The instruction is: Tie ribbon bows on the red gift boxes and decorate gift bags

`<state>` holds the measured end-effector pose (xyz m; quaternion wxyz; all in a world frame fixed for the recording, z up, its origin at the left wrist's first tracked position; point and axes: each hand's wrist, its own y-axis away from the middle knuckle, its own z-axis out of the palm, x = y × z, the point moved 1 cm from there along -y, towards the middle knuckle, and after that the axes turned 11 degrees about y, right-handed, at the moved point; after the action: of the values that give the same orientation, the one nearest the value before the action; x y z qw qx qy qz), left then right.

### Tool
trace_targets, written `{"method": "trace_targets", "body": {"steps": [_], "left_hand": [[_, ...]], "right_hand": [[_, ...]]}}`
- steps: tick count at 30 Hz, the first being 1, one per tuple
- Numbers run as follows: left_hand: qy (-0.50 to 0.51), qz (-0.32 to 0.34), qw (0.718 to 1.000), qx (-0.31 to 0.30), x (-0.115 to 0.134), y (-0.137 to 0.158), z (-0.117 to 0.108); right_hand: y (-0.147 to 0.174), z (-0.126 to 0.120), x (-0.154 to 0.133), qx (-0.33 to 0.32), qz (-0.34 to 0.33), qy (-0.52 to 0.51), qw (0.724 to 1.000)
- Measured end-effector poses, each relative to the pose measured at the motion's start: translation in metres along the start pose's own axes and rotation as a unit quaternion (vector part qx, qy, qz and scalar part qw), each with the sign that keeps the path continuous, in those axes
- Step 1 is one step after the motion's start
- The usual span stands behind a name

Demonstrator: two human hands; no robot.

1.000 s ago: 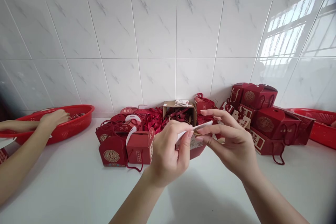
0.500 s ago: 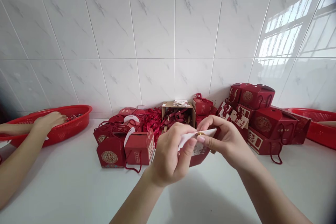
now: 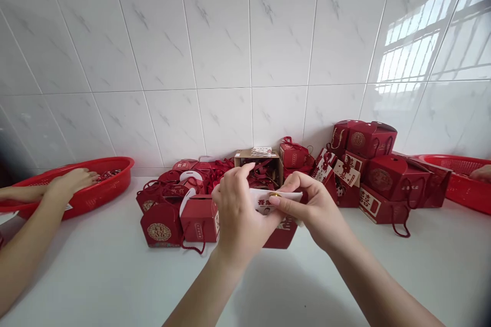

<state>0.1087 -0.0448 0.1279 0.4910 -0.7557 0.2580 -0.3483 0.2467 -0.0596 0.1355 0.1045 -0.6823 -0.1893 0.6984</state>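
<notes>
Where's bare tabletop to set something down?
Bare white tabletop: front left, between the co-worker's forearm and the person's left forearm; front right, between the right forearm and the stacked red boxes. Crowded: the wall side, with clustered boxes, ribbons, an open carton; mid-view, the left hand and right hand at a white card.

Marbled wall tiles (image 3: 222, 30) rise behind a red basket (image 3: 118, 187) at far left and another basket (image 3: 466, 195) far right.
</notes>
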Motion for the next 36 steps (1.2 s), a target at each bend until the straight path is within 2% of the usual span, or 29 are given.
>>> {"method": "trace_targets", "body": {"steps": [2, 8, 11, 14, 18, 19, 21, 23, 25, 26, 30, 33, 36], "left_hand": [[0.020, -0.024, 0.999, -0.025, 0.000, 0.001, 0.000], [0.043, -0.136, 0.987, -0.069, -0.002, -0.007, -0.011], [0.065, -0.178, 0.973, -0.134, -0.005, -0.016, -0.023], [0.105, -0.194, 0.960, -0.170, -0.008, -0.025, -0.040], [0.193, -0.165, 0.943, -0.216, -0.012, -0.035, -0.064], [0.212, -0.155, 0.941, -0.211, -0.013, -0.036, -0.069], [0.248, -0.146, 0.945, -0.155, -0.014, -0.038, -0.075], [0.293, -0.147, 0.942, -0.068, -0.012, -0.037, -0.074], [0.334, -0.146, 0.931, -0.018, -0.008, -0.035, -0.068], [0.348, -0.148, 0.925, -0.024, -0.006, -0.033, -0.063], [0.360, -0.187, 0.905, -0.130, 0.003, -0.029, -0.044], [0.382, -0.187, 0.894, -0.140, 0.005, -0.028, -0.037], [0.420, -0.185, 0.875, -0.152, 0.003, -0.027, -0.036]], "right_hand": [[-0.002, -0.003, 0.002, -0.010, 0.008, 0.003, 1.000], [-0.007, -0.014, 0.002, 0.075, -0.015, 0.033, 0.997], [-0.009, -0.018, 0.001, 0.080, -0.014, 0.056, 0.995], [-0.009, -0.023, -0.003, 0.057, -0.033, 0.081, 0.995], [-0.006, -0.035, -0.011, -0.017, -0.053, 0.108, 0.993], [-0.004, -0.037, -0.013, -0.038, -0.055, 0.115, 0.991], [-0.002, -0.041, -0.016, -0.079, -0.071, 0.129, 0.986], [0.001, -0.041, -0.018, -0.114, -0.101, 0.146, 0.978], [0.004, -0.036, -0.019, -0.145, -0.140, 0.162, 0.966], [0.004, -0.033, -0.018, -0.164, -0.159, 0.171, 0.958], [0.004, -0.018, -0.014, -0.226, -0.220, 0.186, 0.931], [0.000, -0.016, -0.008, -0.223, -0.199, 0.158, 0.941], [-0.004, -0.023, -0.004, -0.179, -0.170, 0.125, 0.961]]}}
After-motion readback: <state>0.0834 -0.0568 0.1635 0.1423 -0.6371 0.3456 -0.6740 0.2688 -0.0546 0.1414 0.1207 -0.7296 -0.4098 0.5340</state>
